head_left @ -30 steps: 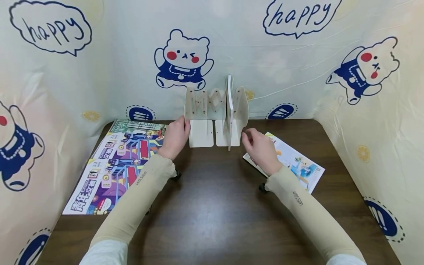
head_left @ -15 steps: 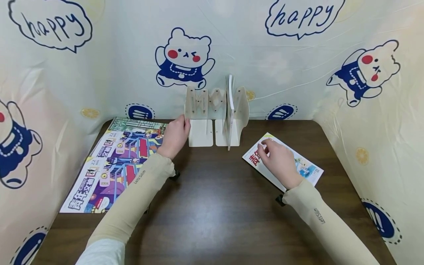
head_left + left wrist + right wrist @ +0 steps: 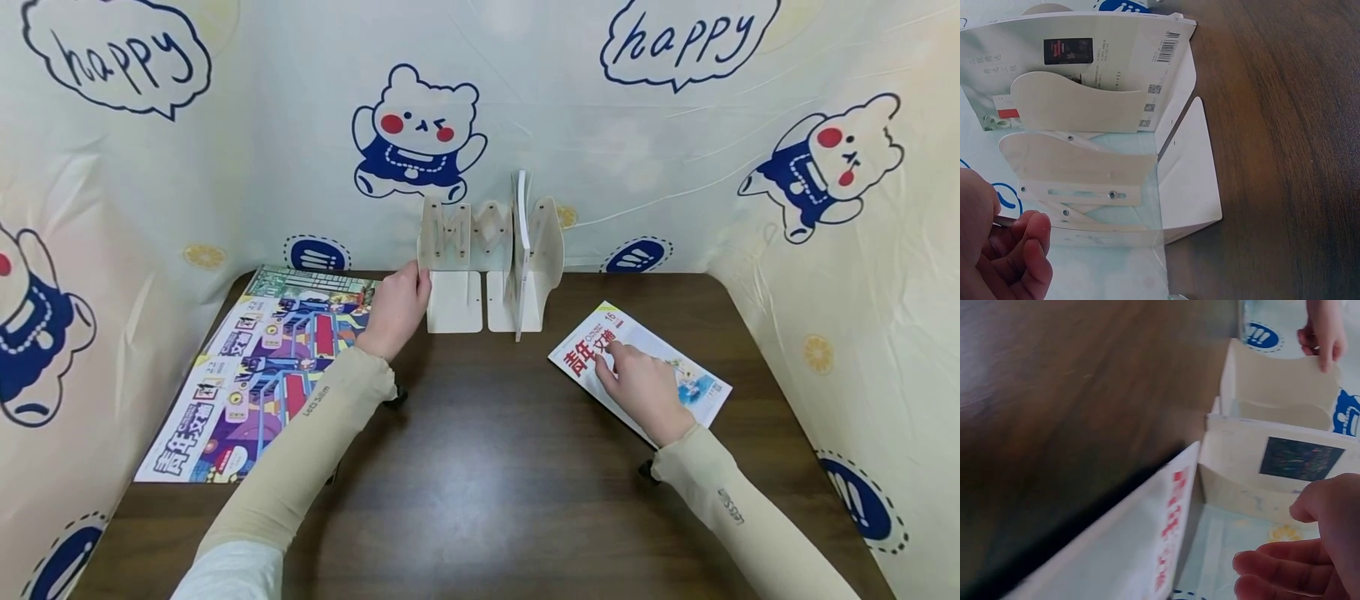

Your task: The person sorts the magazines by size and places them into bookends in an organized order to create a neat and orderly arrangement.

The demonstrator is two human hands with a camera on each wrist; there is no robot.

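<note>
A cream expandable bookend [image 3: 455, 302] stands at the table's far edge. My left hand [image 3: 395, 310] pinches its left end plate between thumb and fingers; the left wrist view shows that hand [image 3: 1016, 256] at the plate's edge. One thin book [image 3: 522, 242] stands upright in the bookend's right part, its printed cover [image 3: 1129, 56] facing the left wrist camera. My right hand [image 3: 641, 387] is over a magazine [image 3: 585, 354] lying slanted on the right. Thumb and fingers are apart in the right wrist view, with nothing between them. Whether the fingertips touch the cover I cannot tell.
Overlapping magazines [image 3: 187, 433] with purple and green covers lie on the left of the brown table [image 3: 480, 467]. A cartoon-printed cloth [image 3: 300, 125] hangs behind and along both sides.
My right hand has left the bookend's right side and moved right and nearer, over the slanted magazine. The left hand stays on the bookend.
</note>
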